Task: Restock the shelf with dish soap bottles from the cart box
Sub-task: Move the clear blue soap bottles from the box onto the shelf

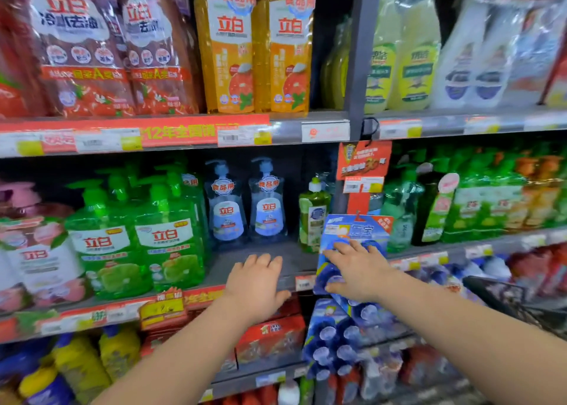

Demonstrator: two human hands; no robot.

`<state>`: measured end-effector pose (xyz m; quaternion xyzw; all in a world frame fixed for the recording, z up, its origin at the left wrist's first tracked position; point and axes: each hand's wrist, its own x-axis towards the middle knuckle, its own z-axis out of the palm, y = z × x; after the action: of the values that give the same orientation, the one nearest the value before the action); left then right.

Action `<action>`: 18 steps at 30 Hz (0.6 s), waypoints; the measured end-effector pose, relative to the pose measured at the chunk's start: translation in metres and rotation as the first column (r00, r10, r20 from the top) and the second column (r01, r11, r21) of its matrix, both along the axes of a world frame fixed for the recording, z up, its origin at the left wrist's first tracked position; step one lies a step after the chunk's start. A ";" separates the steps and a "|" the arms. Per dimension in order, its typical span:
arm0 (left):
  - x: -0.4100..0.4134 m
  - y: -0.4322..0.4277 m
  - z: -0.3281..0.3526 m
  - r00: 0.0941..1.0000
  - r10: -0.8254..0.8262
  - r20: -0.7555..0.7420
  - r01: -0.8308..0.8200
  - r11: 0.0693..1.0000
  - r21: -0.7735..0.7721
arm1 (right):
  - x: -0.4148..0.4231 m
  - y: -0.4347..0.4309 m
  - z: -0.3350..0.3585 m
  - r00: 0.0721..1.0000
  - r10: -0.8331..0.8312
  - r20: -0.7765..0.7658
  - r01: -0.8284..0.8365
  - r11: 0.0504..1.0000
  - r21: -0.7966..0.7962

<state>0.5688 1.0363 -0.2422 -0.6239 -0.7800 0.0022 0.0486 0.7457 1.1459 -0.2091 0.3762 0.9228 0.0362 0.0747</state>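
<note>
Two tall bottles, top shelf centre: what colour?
The tall bottles are amber orange with white-and-orange labels; head view shows them best.

Two clear pump bottles (225, 208) upright, side by side, back of middle shelf (294, 259); green bottle (313, 217) beside.

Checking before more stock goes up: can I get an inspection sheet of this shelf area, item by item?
Surface: middle shelf has a bare gap at its front.
Job's things: two clear pump bottles stand behind the gap; no bottle in either hand.
Clutter: blue hanging packs dangle across the shelf edge.
Hands: left hand open over the shelf edge; right hand open, laid against the blue hanging packs.
Cables: nothing seen.
Surroundings: green pump bottles to the left; dark basket at the right.
</note>
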 end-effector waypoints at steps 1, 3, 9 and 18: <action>0.011 0.000 -0.001 1.000 -0.006 0.007 0.006 1.000 -0.006 | 0.015 -0.004 -0.001 1.000 -0.017 -0.001 0.017 1.000 0.004; 0.041 0.002 -0.003 0.999 -0.029 0.024 0.030 0.999 -0.012 | 0.054 -0.010 -0.002 0.997 -0.072 0.007 0.072 0.997 0.005; 0.177 0.016 -0.011 0.973 -0.227 0.050 0.228 0.973 -0.026 | 0.216 -0.037 -0.003 0.953 -0.303 0.000 0.303 0.952 -0.035; 0.438 -0.014 -0.009 0.829 -0.550 0.099 0.554 0.832 -0.023 | 0.471 -0.135 -0.017 0.797 -0.604 0.028 0.604 0.797 0.003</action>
<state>1.0072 1.0225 -0.2512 -0.8230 -0.5677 -0.0195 -0.0032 1.2167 1.0109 -0.2262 0.6497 0.7540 0.0127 0.0961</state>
